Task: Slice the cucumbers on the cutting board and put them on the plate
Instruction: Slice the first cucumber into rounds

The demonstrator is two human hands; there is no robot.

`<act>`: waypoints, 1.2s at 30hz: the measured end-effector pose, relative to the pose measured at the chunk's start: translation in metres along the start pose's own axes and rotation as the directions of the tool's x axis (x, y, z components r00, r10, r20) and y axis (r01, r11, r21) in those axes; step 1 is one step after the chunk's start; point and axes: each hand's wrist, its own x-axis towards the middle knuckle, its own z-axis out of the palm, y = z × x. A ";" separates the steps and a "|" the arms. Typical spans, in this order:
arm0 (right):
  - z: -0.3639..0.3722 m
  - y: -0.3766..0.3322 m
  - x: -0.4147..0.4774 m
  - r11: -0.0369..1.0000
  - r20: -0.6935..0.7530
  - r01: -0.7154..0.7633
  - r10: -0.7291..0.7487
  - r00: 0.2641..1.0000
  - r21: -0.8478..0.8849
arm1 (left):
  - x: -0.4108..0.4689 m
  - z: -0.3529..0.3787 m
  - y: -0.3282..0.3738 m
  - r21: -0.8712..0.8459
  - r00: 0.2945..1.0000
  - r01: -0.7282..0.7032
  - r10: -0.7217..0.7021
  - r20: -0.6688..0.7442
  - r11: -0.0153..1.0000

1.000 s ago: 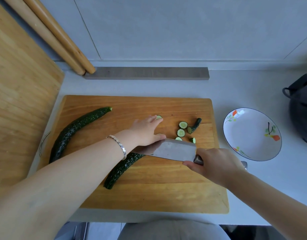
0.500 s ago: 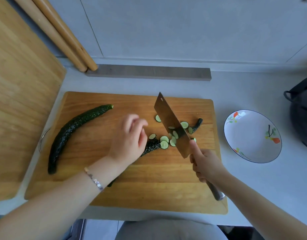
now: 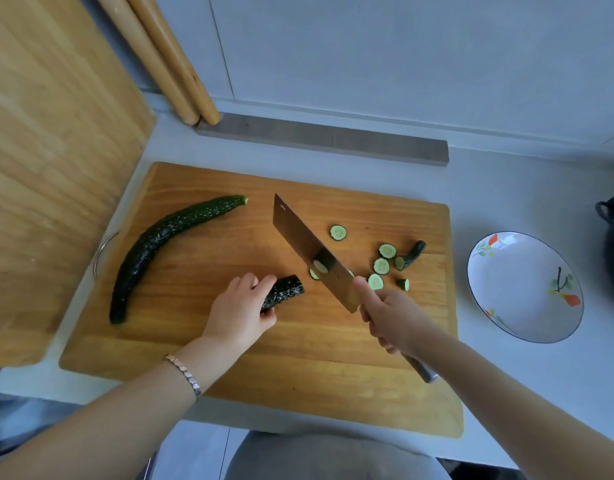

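Cucumber (image 3: 284, 292), part-cut, lies mid cutting board (image 3: 298, 362). The left hand (image 3: 239, 313) curls round its uncut length, pinning it against rolling. The right hand (image 3: 392, 318) grips the cleaver (image 3: 310, 249) by the handle, blade lifted and tilted above the cut end, one slice stuck to its face. Loose slices (image 3: 381, 265) lie right of the blade, toward the plate (image 3: 520, 289), which holds none. Second cucumber (image 3: 160, 244) lies whole at the board's left.
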 end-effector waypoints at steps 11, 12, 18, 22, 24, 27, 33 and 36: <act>0.003 0.017 0.009 0.995 -0.070 -0.070 0.075 0.995 0.069 | 0.010 0.006 0.013 -0.019 0.995 -0.043 0.041 -0.095 0.999; 0.001 0.017 0.008 0.993 -0.079 -0.074 0.082 0.994 0.095 | 0.012 0.007 0.017 -0.030 0.993 -0.051 0.047 -0.106 0.998; 0.000 0.008 -0.003 0.982 -0.096 -0.038 0.057 0.994 0.187 | 0.023 0.017 0.038 -0.088 0.986 -0.014 -0.001 -0.168 0.996; 0.004 -0.002 -0.006 0.986 -0.107 -0.015 0.033 0.994 0.166 | 0.025 0.022 0.035 -0.164 0.981 0.007 -0.038 -0.188 0.987; 0.006 -0.006 -0.005 0.990 -0.110 -0.007 0.023 0.994 0.142 | 0.025 0.021 0.035 -0.187 0.981 -0.001 -0.036 -0.191 0.982; 0.008 -0.008 -0.002 0.995 -0.103 -0.012 0.023 0.994 0.097 | 0.026 0.020 0.034 -0.204 0.978 -0.009 -0.034 -0.206 0.979; 0.010 -0.008 0.002 0.997 -0.091 -0.034 0.040 0.995 0.069 | 0.026 0.021 0.032 -0.213 0.974 -0.029 -0.020 -0.226 0.977; 0.011 -0.007 0.003 0.997 -0.089 -0.040 0.046 0.995 0.063 | 0.026 0.023 0.031 -0.215 0.974 -0.038 -0.012 -0.224 0.976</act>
